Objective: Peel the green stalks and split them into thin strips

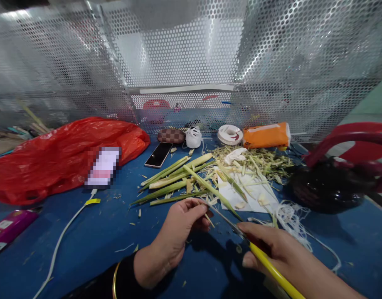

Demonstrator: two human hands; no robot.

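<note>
In the head view, the left hand [182, 226] reaches in from the lower left, wrist in a black sleeve [95, 286] with a gold bangle [115, 280]. Its thumb lies over curled fingers, and this grip is pinched around a thin pale strip [209, 220] just above the table [100, 249], near the cut green stalks [178, 174].

The right hand [282, 245] comes from the lower right, its forearm bare. The index finger stretches forward toward the metal front and the thumb is on the opposite side; the grip is closed around a yellow-handled tool [265, 261]. The tool slants up and left, its narrow metal end close to the left fingertips; whether it touches the strip cannot be told.

The white spool [225, 133] bears a dark red mark, and the orange packet [267, 135] a pale patch and dark marks; no wording is legible on either. The purple box [14, 226] at the left edge has white patches, also unreadable. The lit phone screen [104, 168] is blurred.
</note>
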